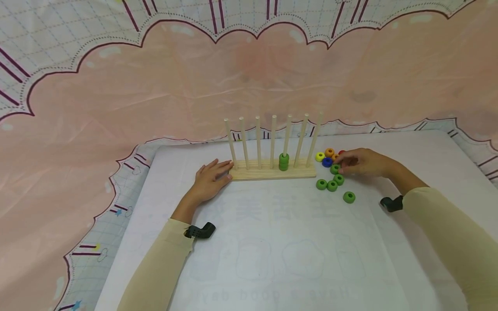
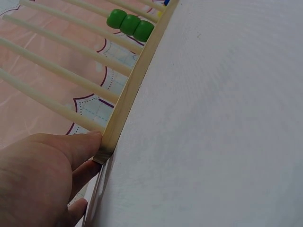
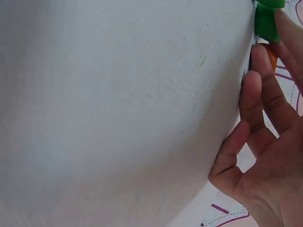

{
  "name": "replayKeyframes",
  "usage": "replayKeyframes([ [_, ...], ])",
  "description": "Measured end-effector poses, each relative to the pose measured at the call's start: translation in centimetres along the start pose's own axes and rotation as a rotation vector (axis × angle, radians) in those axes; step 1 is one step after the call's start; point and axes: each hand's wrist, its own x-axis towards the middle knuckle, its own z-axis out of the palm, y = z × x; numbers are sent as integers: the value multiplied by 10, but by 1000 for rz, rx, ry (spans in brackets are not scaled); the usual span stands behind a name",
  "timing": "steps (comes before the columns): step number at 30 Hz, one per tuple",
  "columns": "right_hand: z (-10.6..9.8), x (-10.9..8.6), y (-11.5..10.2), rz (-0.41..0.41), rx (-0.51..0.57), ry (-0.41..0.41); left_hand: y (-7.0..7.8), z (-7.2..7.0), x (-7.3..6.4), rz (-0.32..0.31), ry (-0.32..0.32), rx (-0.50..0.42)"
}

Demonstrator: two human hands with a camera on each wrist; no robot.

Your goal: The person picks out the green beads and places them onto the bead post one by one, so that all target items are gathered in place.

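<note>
A wooden peg rack (image 1: 249,172) stands on the white table, several upright pegs along its base. Three green beads (image 2: 130,25) sit stacked on one peg right of its middle. At the rack's left end, my left hand (image 1: 210,179) holds the base with thumb and finger, the other fingers spread. Right of the rack, my right hand (image 1: 363,163) has curled fingers and pinches a green bead (image 1: 335,169) at the edge of the loose pile; the right wrist view shows this green bead (image 3: 267,22) by the fingertips, the grip partly out of frame.
Loose green beads (image 1: 332,185) lie in front of the right hand, one green bead (image 1: 349,197) nearer me. Behind them sit a blue bead (image 1: 327,162), a yellow bead (image 1: 320,157), orange beads (image 1: 329,152) and a partly hidden red bead (image 1: 342,152). A patterned cloth (image 1: 253,82) hangs behind.
</note>
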Motion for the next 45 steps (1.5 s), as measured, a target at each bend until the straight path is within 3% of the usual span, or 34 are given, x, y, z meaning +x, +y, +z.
replayKeyframes([
  [14,-4,-4,2,-5,-16,5,-4,1,2,13,8,-4],
  [26,-21,-8,-3,-62,-11,27,1,1,-2,-4,4,-2],
  [36,-37,-11,-30,-39,-23,89,4,1,-4,-8,8,-2],
  [45,-60,-18,-61,-69,-68,166,2,0,-3,-16,-4,1],
])
